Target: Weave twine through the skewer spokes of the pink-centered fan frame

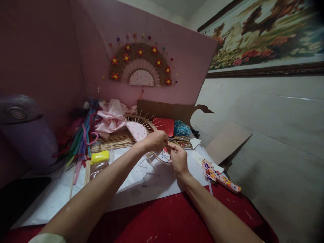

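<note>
Below, white paper [157,185]; rightward, tiled wall [280,135].

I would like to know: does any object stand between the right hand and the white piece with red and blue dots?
Nothing visible does. The dotted piece shows directly beside the right hand; whatever lies behind that hand is hidden.

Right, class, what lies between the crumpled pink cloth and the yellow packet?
Thin tan sticks lie between the cloth and packet, in the head view.
</note>
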Demonstrator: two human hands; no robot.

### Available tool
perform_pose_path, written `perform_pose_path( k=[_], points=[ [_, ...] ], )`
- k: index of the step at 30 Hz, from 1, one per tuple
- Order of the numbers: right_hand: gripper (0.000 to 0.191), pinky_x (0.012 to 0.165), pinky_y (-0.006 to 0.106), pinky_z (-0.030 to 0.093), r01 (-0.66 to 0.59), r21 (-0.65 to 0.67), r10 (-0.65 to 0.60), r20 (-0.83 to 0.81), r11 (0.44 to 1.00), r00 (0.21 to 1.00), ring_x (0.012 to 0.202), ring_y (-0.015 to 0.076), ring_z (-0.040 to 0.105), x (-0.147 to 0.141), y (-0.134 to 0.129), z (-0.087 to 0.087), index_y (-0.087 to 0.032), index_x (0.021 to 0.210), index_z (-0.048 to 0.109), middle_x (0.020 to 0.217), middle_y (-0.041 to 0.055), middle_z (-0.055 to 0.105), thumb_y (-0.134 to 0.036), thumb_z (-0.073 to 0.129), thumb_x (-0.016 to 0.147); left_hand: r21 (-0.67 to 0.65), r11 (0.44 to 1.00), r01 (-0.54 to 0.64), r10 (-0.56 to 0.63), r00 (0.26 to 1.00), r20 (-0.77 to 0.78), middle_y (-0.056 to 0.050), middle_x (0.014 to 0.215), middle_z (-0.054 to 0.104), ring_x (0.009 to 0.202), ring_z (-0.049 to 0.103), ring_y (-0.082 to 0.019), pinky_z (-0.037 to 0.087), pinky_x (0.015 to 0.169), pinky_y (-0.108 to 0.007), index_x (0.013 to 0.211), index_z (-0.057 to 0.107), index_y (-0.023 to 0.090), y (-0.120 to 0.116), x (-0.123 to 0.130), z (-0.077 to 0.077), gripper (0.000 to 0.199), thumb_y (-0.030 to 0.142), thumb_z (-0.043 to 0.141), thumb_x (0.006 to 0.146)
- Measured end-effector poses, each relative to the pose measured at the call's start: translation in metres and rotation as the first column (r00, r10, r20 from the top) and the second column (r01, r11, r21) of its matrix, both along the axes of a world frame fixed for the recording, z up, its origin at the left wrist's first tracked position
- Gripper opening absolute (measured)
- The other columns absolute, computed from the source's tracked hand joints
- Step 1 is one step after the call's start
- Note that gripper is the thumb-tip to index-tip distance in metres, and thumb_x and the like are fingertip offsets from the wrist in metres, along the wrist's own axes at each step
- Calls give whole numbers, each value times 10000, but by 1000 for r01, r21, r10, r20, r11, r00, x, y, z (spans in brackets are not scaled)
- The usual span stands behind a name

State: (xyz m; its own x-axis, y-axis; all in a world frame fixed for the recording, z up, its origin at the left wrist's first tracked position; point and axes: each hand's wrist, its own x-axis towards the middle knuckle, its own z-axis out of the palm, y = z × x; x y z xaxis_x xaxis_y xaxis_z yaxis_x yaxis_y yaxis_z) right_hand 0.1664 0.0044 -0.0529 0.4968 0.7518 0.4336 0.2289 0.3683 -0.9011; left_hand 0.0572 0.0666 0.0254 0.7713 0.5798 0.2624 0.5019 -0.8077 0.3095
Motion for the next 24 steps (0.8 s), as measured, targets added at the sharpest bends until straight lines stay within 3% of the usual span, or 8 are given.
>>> perform_pose_path(
  k=[3, 12, 18, 20, 24],
  points=[
    [193, 597, 278, 417, 0, -14, 1, 76, 1000, 997, 605, 155, 525, 2, 0, -2, -161, 737, 677, 642, 27, 630, -324, 587, 688, 17, 1000, -3, 4, 1000, -12, -39, 553, 633, 509, 565, -123, 402, 513, -202, 652, 691, 156, -1, 1, -1, 194, 191, 507, 702],
    [186, 594, 261, 371, 125, -69, -97, 316, 990, 944, 587, 148, 476, -5, -12, 4, -189, 715, 654, 622, 6, 604, -306, 516, 760, 54, 997, -52, 57, 994, -93, -73, 526, 620, 492, 570, -138, 419, 514, -221, 611, 671, 123, -3, 2, 0, 196, 152, 501, 703],
    [167, 610, 259, 367, 93, -24, -81, 312, 995, 947, 620, 156, 487, -5, -14, 5, -209, 687, 639, 622, -5, 605, -282, 509, 763, -214, 976, -49, 13, 986, -164, -82, 538, 625, 431, 558, -124, 428, 473, -216, 580, 638, 107, -11, 2, 6, 284, 138, 406, 740],
    [171, 603, 255, 363, 65, -15, -57, 309, 998, 949, 602, 147, 477, -5, -15, 6, -202, 686, 630, 623, -10, 600, -266, 494, 768, -180, 983, -41, 13, 988, -151, -74, 537, 622, 441, 554, -125, 425, 478, -217, 571, 635, 112, -11, 2, 5, 269, 131, 410, 716],
    [157, 586, 249, 355, 53, -5, -49, 291, 999, 956, 580, 137, 455, -3, -13, 6, -189, 710, 624, 623, -15, 581, -241, 483, 754, 21, 1000, -10, 12, 996, -89, -52, 547, 615, 514, 549, -132, 407, 520, -221, 597, 651, 132, -3, 3, -2, 197, 165, 472, 672]
  ],
)
